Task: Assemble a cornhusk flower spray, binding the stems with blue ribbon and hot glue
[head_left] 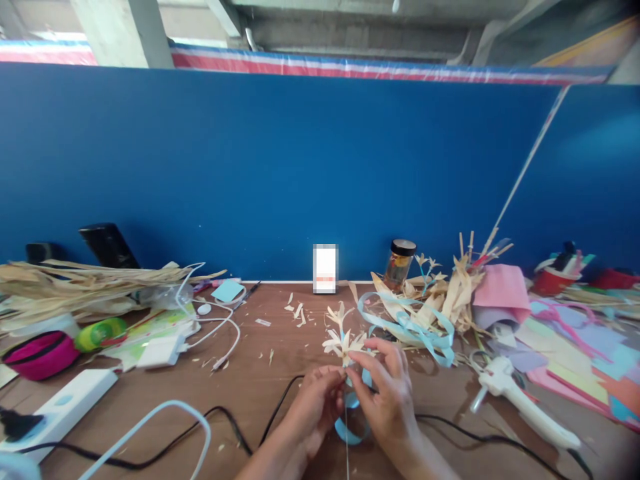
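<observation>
Low in the middle of the head view, a pale flower (pixel 343 343) with pointed, husk-like petals stands between my hands, a smaller bloom (pixel 340 313) above it. My left hand (pixel 317 400) is closed, thumb and finger pinching the stem just under the petals. From the other side, my right hand (pixel 390 380) pinches a light blue ribbon (pixel 350 437) against that same spot, its fingers curled beside the petals. The ribbon hangs in loops below the fingers. A thin white stem (pixel 347 453) runs down from the grip towards the bottom edge. My fingers partly hide the joint.
A glue gun (pixel 525 403) lies at right, near coloured paper sheets (pixel 580 347). More blue ribbon (pixel 445 340), husks (pixel 457 300) and a lidded jar (pixel 400 263) stand behind. At left are a power strip (pixel 75 407), cables and dried husks (pixel 90 287). A blue partition (pixel 280 160) closes the back.
</observation>
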`<state>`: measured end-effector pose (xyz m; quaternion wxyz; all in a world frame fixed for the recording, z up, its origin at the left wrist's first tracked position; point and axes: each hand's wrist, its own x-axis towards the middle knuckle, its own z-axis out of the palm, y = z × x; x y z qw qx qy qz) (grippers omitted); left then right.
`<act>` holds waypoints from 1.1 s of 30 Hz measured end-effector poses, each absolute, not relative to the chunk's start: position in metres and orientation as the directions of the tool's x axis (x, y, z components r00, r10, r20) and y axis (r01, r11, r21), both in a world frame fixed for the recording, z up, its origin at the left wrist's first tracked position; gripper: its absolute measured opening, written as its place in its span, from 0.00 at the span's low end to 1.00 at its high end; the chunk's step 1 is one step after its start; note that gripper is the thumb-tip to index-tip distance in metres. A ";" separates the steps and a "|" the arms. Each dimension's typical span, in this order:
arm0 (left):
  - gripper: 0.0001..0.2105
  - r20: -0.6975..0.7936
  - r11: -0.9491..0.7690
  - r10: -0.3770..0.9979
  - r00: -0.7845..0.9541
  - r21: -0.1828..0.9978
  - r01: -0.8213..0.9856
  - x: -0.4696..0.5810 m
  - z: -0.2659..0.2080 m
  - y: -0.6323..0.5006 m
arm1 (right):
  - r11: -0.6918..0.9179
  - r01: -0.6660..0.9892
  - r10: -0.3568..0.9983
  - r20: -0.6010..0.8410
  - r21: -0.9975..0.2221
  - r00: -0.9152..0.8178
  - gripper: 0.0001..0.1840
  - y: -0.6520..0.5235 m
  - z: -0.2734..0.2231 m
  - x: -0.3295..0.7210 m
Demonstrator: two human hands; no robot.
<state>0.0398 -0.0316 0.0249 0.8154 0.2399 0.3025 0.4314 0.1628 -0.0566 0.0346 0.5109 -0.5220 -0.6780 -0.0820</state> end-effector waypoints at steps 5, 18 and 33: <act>0.08 -0.329 0.533 0.834 0.442 0.683 -0.499 0.041 0.028 -0.035 | 0.442 0.802 0.655 0.756 -0.401 0.017 0.14 -0.056 0.039 0.164; 0.11 -0.382 0.570 0.814 0.436 0.669 -0.477 0.043 0.031 -0.037 | 0.477 0.828 0.624 0.777 -0.295 -0.082 0.14 -0.055 0.038 0.168; 0.11 -0.393 0.611 0.786 0.477 0.611 -0.504 0.042 0.031 -0.036 | 0.505 0.821 0.569 0.818 -0.267 -0.084 0.16 -0.051 0.030 0.171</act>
